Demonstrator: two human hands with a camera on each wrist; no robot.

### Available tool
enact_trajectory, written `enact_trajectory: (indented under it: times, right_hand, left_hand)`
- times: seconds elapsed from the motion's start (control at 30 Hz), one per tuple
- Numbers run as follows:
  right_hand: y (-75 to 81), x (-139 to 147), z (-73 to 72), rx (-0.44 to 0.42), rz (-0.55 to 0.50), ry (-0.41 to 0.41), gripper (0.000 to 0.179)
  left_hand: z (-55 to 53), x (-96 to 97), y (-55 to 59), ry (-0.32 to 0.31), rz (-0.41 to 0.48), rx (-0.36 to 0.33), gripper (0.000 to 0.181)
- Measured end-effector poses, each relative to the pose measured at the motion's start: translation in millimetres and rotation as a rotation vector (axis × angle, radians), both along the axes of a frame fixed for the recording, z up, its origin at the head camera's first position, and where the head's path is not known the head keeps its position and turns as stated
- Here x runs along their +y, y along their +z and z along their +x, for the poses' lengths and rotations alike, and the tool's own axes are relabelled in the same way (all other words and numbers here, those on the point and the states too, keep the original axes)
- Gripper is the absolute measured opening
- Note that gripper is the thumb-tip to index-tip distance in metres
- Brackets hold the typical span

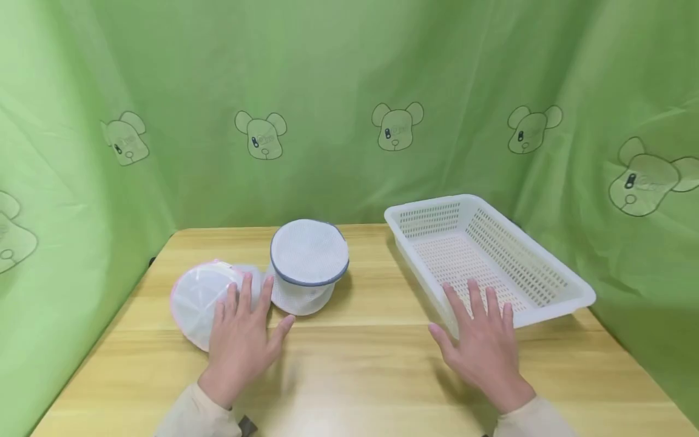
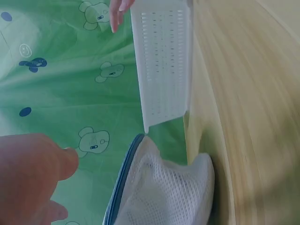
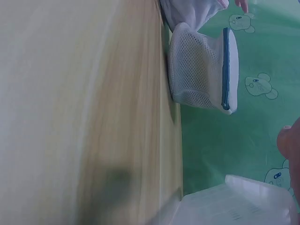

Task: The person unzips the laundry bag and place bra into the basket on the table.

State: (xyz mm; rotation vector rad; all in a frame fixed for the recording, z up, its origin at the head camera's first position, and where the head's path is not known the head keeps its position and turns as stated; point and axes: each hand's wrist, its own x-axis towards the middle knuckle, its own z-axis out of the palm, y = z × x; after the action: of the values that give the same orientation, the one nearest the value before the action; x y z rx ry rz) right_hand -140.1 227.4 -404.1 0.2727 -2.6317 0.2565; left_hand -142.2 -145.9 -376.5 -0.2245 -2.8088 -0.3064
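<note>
My left hand [image 1: 240,337], fingers spread, hovers above the table and overlaps a round white bag with pink edging [image 1: 199,303] in the head view. Just right of those fingers stands a white mesh laundry bag [image 1: 309,252], cylinder-shaped, its top rimmed in dark blue. The left wrist view shows the side of this mesh bag [image 2: 164,192] close by, with part of the hand [image 2: 33,173] at the left. Over the near corner of a white plastic basket [image 1: 546,318] my right hand [image 1: 483,343] is held, fingers extended and holding nothing.
The basket, with slotted walls, sits at the table's right side. Behind and beside the wooden table [image 1: 360,376] hangs a green curtain [image 1: 327,67] printed with bear heads. The pink-edged bag lies at the left, next to the mesh bag.
</note>
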Motion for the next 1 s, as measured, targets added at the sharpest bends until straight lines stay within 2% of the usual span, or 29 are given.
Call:
enact_trajectory:
  times: [0.13,0.27,0.43,0.5,0.57,0.63,0.8,0.9,1.0]
  right_hand:
    - [3.8,-6,-3.2,-0.01,-0.018,0.024,0.07]
    - [9.6,-14,-6.2,-0.018,-0.043,0.049,0.068]
    - [16.1,-24,-11.9,0.007,-0.072,0.091,0.066]
    - [18.6,-29,-14.8,0.019,-0.089,0.117,0.066]
    - [20.5,-35,-18.1,0.025,-0.107,0.147,0.067]
    - [21.7,-41,-22.0,0.042,-0.126,0.182,0.068]
    - [19.3,-56,-34.9,0.108,-0.188,0.295,0.067]
    - [15.8,-63,-43.8,0.116,-0.22,0.345,0.064]
    - [11.6,-67,-53.2,0.066,-0.253,0.357,0.061]
  left_hand:
    - [-3.2,4.4,1.0,-0.039,0.077,0.011,0.076]
    - [-7.7,11.0,4.8,-0.087,0.232,-0.023,0.077]
    - [-12.9,20.1,8.5,-0.107,0.425,-0.03,0.075]
    - [-15.6,24.7,8.9,-0.114,0.506,-0.053,0.072]
    - [-19.3,30.2,8.3,-0.129,0.597,-0.111,0.067]
    - [-23.2,35.9,6.0,-0.135,0.695,-0.202,0.063]
    - [-34.5,48.5,-3.7,-0.1,0.919,-0.424,0.055]
    - [-41.7,56.2,-9.0,-0.106,1.081,-0.497,0.051]
    - [-48.3,65.8,-13.0,-0.127,1.279,-0.575,0.048]
